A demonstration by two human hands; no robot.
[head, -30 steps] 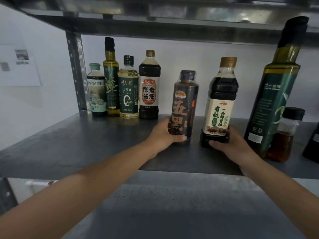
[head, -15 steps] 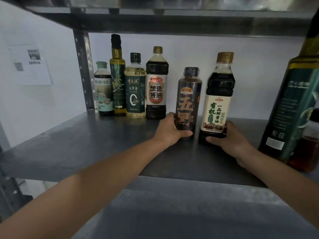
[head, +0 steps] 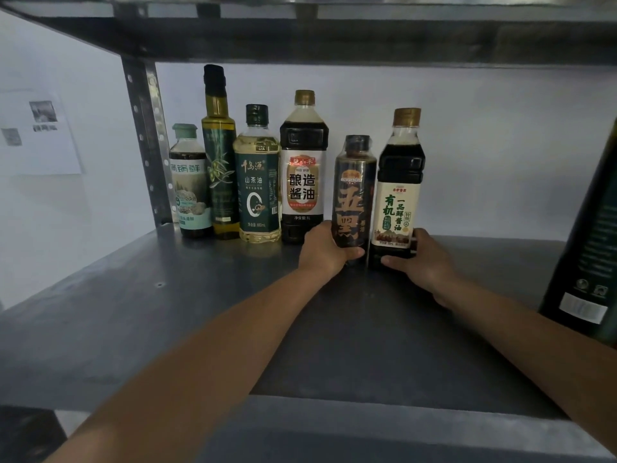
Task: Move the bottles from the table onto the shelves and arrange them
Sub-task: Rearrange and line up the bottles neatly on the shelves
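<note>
On the grey metal shelf [head: 140, 305], my left hand [head: 325, 250] grips the base of a dark brown bottle with orange characters [head: 354, 192]. My right hand [head: 422, 262] holds the foot of a soy sauce bottle with a cream label and gold cap [head: 400, 182]. Both bottles stand upright, side by side, almost touching. To their left a row stands against the back wall: a teal-capped bottle [head: 190, 182], a tall olive oil bottle [head: 218, 152], a yellow tea oil bottle [head: 257, 182] and a large soy sauce bottle [head: 303, 168].
A big dark green bottle [head: 587, 248] stands near the shelf's front at the far right edge of view. The upper shelf [head: 300, 31] hangs close above the bottle tops. A perforated upright post [head: 147, 138] marks the back left corner. Paper sheets [head: 36, 135] hang on the left wall.
Both hands have pushed their two bottles back and to the left, closer to the row at the rear. The view has shifted, and the small bottle at the right has left the frame.
</note>
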